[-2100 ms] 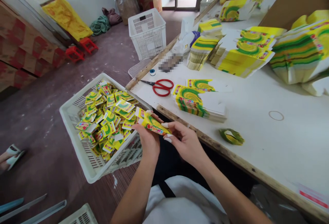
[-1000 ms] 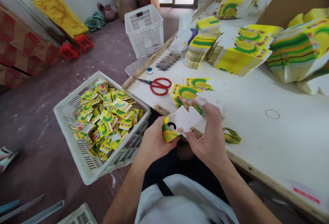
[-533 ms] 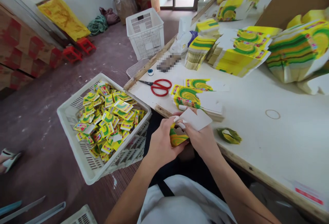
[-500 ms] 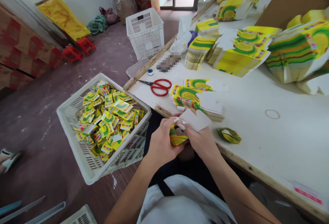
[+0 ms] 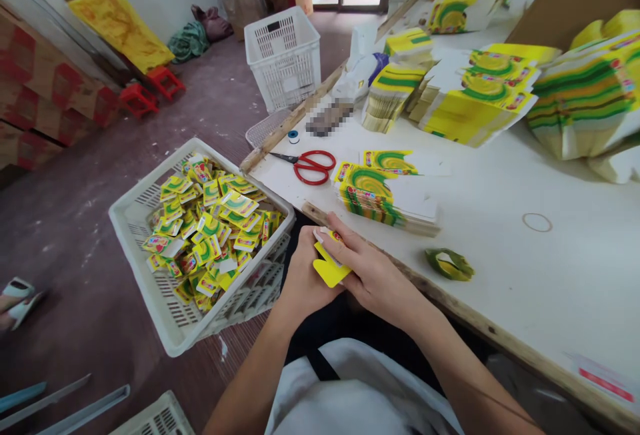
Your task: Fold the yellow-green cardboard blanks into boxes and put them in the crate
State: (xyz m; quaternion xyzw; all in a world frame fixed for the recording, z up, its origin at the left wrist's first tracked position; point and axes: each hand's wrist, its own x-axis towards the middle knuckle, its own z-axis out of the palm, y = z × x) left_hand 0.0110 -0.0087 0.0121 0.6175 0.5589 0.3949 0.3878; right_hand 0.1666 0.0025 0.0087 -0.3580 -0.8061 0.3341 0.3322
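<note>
Both hands close round a small yellow carton (image 5: 331, 273) in front of my lap, by the table edge. My left hand (image 5: 303, 280) wraps its left side, and my right hand (image 5: 369, 268) presses on its top and right. A yellow flap sticks out towards me; most of the carton is hidden by fingers. To the left, a white crate (image 5: 150, 315) holds many small yellow-and-green cartons (image 5: 215, 228). Just beyond my hands lies a stack of flat cartons (image 5: 373, 195) on the white table (image 5: 500, 235).
Red-handled scissors (image 5: 314, 168) and a small blue-and-white spool (image 5: 293, 135) lie near the table's corner. Larger carton stacks (image 5: 475, 102) stand further back. A folded green-yellow piece (image 5: 449, 264) and a rubber band (image 5: 537, 222) are on the right. Another white crate (image 5: 285, 62) is on the floor.
Earlier a finished-looking carton left my hands and a fresh one came in. Its white upright flaps have been folded down, and the carton now shows yellow outside. My right hand has closed over it.
</note>
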